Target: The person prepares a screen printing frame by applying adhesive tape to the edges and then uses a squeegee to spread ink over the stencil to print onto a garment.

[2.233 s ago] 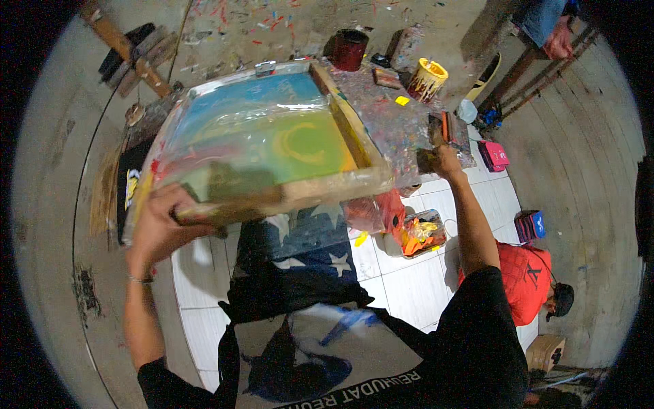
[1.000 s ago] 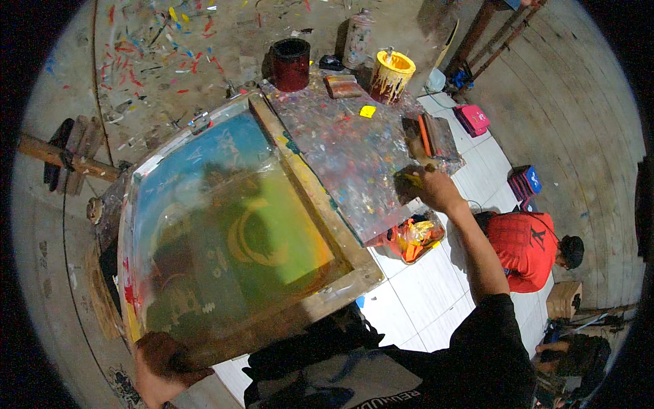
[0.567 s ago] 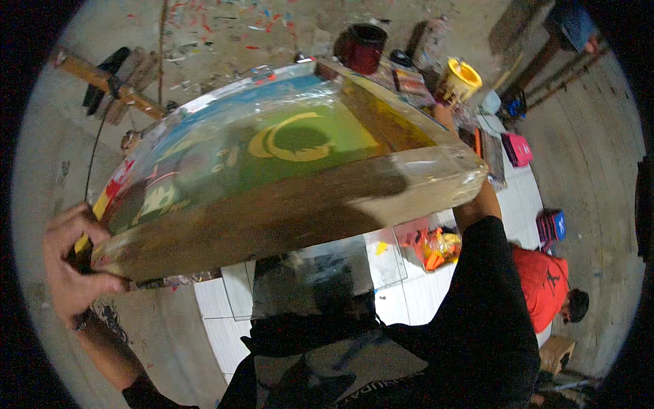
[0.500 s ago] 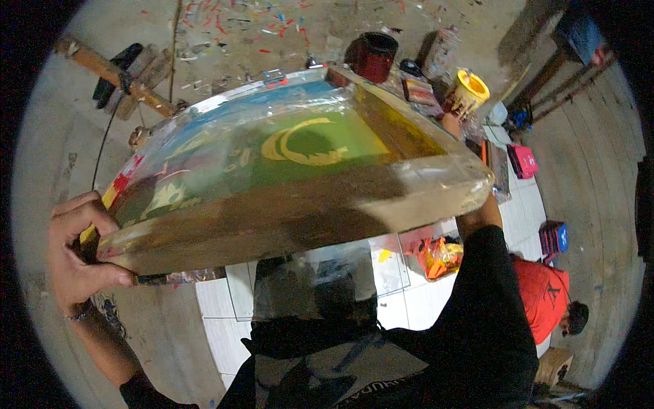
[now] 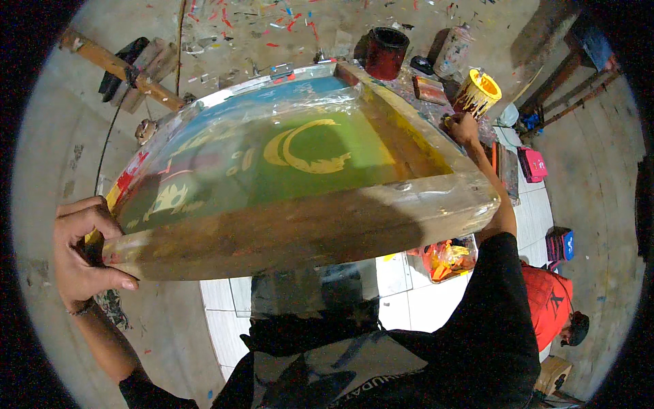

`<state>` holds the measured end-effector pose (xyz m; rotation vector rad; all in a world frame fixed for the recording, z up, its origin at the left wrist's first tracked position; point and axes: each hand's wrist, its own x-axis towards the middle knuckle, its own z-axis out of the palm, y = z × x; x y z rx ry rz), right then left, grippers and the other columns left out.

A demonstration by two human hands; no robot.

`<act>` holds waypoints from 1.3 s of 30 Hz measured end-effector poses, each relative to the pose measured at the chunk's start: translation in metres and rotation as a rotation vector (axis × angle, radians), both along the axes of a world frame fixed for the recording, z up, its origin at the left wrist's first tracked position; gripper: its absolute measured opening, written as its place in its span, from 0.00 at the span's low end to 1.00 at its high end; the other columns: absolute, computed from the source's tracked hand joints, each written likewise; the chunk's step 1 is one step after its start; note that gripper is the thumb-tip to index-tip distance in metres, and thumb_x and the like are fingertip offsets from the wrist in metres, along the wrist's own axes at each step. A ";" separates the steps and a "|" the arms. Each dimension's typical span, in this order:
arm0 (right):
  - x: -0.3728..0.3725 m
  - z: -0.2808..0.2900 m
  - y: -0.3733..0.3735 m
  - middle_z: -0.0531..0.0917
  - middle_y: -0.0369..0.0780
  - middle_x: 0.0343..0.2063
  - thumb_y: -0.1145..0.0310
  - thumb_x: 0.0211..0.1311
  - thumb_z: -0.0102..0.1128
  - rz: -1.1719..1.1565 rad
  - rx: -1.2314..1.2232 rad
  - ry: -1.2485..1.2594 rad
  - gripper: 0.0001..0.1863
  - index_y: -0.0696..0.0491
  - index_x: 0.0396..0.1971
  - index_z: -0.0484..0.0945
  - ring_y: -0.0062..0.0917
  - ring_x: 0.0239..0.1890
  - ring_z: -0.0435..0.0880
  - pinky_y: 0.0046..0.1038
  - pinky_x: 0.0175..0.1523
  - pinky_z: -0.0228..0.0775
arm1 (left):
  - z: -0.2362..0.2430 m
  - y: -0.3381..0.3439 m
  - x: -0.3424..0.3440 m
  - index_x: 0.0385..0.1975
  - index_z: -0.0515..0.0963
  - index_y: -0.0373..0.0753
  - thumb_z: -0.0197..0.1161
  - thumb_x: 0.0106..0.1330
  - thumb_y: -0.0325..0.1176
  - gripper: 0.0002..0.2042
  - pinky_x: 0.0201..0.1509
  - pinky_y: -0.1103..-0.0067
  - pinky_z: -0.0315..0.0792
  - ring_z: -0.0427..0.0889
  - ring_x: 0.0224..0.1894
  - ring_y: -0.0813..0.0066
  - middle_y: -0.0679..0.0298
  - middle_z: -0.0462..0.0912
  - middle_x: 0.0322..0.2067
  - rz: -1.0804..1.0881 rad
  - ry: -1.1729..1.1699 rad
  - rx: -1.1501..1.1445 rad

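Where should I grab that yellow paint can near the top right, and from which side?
Take the yellow paint can around its side wall, coming from the near right, where the right hand already sits. It stands tilted with its open mouth showing paint, so a rim grip looks messy. The wooden screen frame blocks its left.

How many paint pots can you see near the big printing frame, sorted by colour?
Dark red paint pot: 1
Yellow paint pot, beside the right hand: 1
Paint-smeared pale jar: 1
Total: 3

The left hand grips a corner of the wooden printing frame.
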<state>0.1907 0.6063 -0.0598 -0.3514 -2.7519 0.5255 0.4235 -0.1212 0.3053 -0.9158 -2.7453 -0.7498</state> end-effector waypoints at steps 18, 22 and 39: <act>0.194 -0.004 -0.065 0.58 0.47 0.66 0.64 0.54 0.57 0.570 0.448 -0.139 0.38 0.48 0.67 0.56 0.46 0.68 0.56 0.44 0.66 0.58 | -0.045 0.020 0.035 0.20 0.72 0.38 0.81 0.24 0.29 0.23 0.29 0.78 0.65 0.72 0.23 0.69 0.63 0.72 0.20 -0.096 -0.022 -0.047; 0.207 0.049 -0.125 0.57 0.48 0.67 0.60 0.52 0.61 0.490 0.453 -0.421 0.39 0.41 0.67 0.58 0.49 0.67 0.57 0.47 0.66 0.57 | -0.059 0.016 0.055 0.21 0.73 0.37 0.81 0.25 0.30 0.23 0.28 0.77 0.67 0.73 0.23 0.67 0.62 0.72 0.21 0.028 0.002 -0.130; 0.241 0.066 -0.173 0.63 0.44 0.65 0.35 0.56 0.52 0.343 0.383 -0.298 0.35 0.32 0.63 0.65 0.51 0.64 0.62 0.58 0.62 0.54 | -0.151 0.023 0.086 0.27 0.76 0.38 0.75 0.43 0.50 0.23 0.36 0.66 0.72 0.77 0.29 0.53 0.55 0.77 0.25 -0.006 -0.253 -0.305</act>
